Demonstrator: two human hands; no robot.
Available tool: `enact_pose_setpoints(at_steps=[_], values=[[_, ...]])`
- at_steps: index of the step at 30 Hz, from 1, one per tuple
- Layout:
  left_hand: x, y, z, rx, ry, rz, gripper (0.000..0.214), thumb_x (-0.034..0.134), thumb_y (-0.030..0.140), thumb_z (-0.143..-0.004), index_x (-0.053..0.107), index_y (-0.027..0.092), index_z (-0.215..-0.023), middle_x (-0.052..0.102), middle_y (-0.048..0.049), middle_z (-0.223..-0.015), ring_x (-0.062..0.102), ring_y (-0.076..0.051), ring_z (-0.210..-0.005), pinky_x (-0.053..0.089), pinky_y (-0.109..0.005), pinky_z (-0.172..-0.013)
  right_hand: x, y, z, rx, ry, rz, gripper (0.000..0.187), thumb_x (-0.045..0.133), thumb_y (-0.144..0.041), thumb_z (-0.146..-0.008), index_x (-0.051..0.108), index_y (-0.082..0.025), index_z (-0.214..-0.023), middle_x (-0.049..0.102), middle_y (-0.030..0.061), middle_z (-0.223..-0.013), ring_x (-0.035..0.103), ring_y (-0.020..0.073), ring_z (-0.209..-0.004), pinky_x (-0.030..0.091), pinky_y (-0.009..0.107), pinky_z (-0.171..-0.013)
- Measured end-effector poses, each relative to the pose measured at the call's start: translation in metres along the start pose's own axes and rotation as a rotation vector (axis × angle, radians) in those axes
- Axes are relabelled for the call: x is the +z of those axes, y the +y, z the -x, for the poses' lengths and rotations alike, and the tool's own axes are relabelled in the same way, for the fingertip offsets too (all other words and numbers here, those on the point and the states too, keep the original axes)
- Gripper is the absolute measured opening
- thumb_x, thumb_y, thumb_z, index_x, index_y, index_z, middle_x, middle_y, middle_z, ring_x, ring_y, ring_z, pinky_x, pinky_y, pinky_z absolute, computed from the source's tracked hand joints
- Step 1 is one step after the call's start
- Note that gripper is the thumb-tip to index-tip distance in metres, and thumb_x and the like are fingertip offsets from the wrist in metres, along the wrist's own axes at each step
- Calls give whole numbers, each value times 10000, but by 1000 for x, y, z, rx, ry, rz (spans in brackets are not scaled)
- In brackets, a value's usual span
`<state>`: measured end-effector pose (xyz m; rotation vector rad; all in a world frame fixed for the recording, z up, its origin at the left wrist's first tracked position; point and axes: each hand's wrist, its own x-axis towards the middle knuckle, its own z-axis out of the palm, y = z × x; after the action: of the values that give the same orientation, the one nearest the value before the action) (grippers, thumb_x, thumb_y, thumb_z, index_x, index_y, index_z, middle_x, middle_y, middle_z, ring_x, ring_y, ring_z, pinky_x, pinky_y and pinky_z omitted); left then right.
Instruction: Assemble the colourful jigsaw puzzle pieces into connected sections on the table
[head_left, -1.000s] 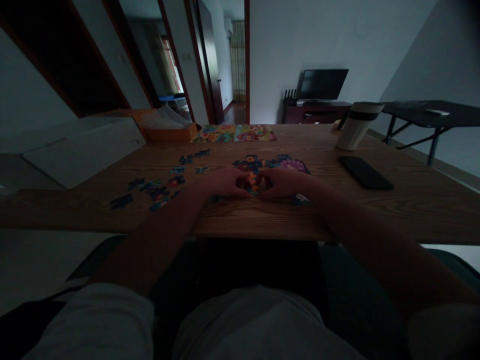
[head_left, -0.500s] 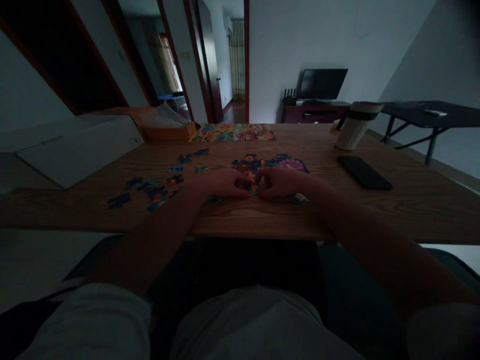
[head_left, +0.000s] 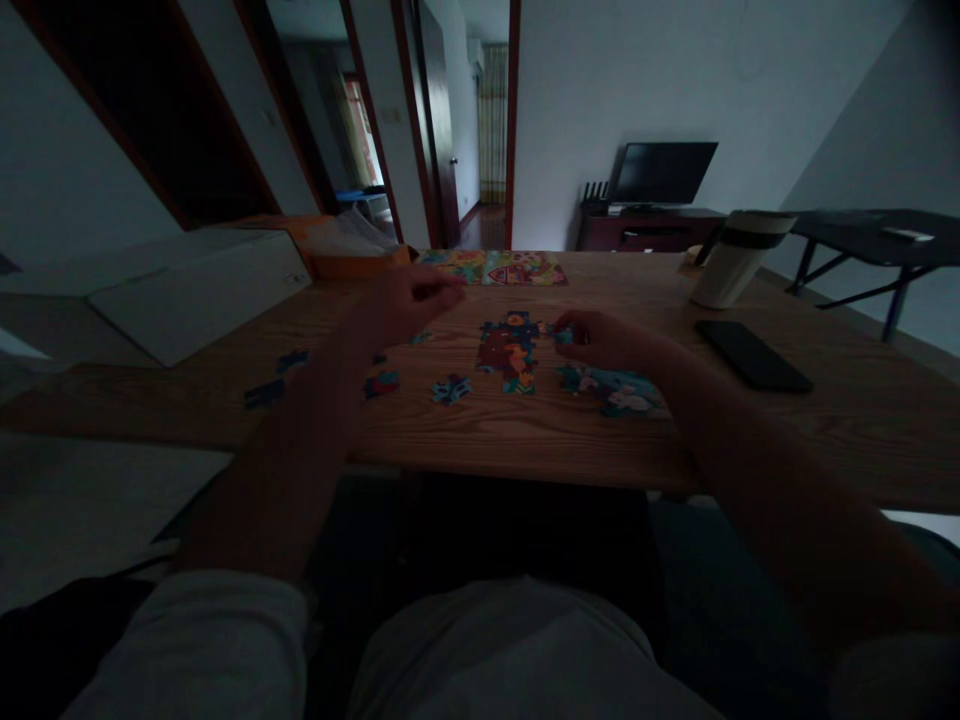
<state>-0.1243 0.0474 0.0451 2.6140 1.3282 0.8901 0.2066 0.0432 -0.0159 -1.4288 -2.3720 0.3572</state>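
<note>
- wooden table is our work surface; dim light, so piece detail is limited.
- done: we have a joined puzzle block lying flat near the middle, several pieces locked together, outline stepped and uneven.
- also done, by the look of it: a lower-right puzzle section lies just right of the block, partly behind our right arm. a strip of bare wood separates the two at the near side.
- left: one loose piece sits alone just left of the block; a red-and-blue piece is farther left.
- left too: dark pieces near the table's left side, some hidden behind our left arm. can't give a full count.
- our estimate: partway. middle is built, outer edges unfinished, loose stock remains.
- left hand: above the table, fingers bent, no piece visible in it. blurred; can't tell if the fingertips meet on anything.
- right hand: curled, fingertips at the blue pieces right of the block's top. can't tell whether it pinches one or only rests there.
- printed sheet lies flat at the far edge, orange box beside it. phone is off to our right.
</note>
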Motion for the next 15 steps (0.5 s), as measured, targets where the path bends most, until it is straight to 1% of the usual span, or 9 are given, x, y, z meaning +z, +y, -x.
enact_pose_setpoints(at_steps=[1,3,5,7,9,12,13,15], values=[[-16,-7,5,-42,48,-9,518,471,559,-1012,736,150,-1189,733,-55,-1090,625,-162,-917,455,-249,-773,-1,1,0,1,-39,20,337,629,-398,-907,664,-193,-1173,690,62,-910,614,184,-750,430,284,-662],[-45,-23,20,-125,60,-74,524,511,566,-990,733,129,-1177,739,-52,-1099,618,-154,-909,461,-249,-787,-1,2,1,18,-123,53,355,665,-431,-882,677,-196,-1148,704,69,-942,636,198,-779,446,295,-689],[-68,-43,38,-194,-14,-165,533,545,567,-953,728,122,-1182,742,-53,-1111,616,-158,-902,475,-277,-839,-1,1,1,48,-190,88,407,702,-465,-854,682,-199,-1160,713,79,-974,651,210,-798,455,305,-700],[-83,-67,59,-241,-136,-236,545,551,574,-918,729,133,-1184,728,-61,-1177,630,-181,-961,479,-320,-918,1,-1,0,83,-237,119,423,729,-483,-833,699,-205,-1151,719,86,-986,658,214,-792,458,310,-695],[-92,-91,81,-325,-255,-263,600,559,607,-886,713,136,-1223,720,-69,-1207,645,-199,-986,486,-339,-948,3,-1,0,91,-279,134,397,744,-492,-820,720,-213,-1101,723,85,-959,660,213,-774,458,309,-681],[-96,-123,114,-413,-404,-253,663,536,637,-881,668,154,-1315,672,-68,-1319,626,-229,-1117,456,-358,-1034,5,2,-1,96,-335,109,352,743,-501,-818,721,-213,-1020,725,68,-881,654,200,-725,454,301,-647],[-97,-132,124,-441,-432,-255,663,518,633,-893,657,157,-1333,651,-69,-1354,609,-237,-1163,434,-366,-1068,6,3,-1,102,-348,103,342,738,-499,-821,715,-210,-1001,724,63,-863,649,194,-708,451,298,-635],[-95,-144,142,-518,-436,-294,643,471,615,-927,651,159,-1343,623,-75,-1394,586,-253,-1212,395,-389,-1114,6,4,-1,108,-352,114,336,730,-497,-821,704,-204,-984,725,58,-857,642,185,-693,445,296,-620]])
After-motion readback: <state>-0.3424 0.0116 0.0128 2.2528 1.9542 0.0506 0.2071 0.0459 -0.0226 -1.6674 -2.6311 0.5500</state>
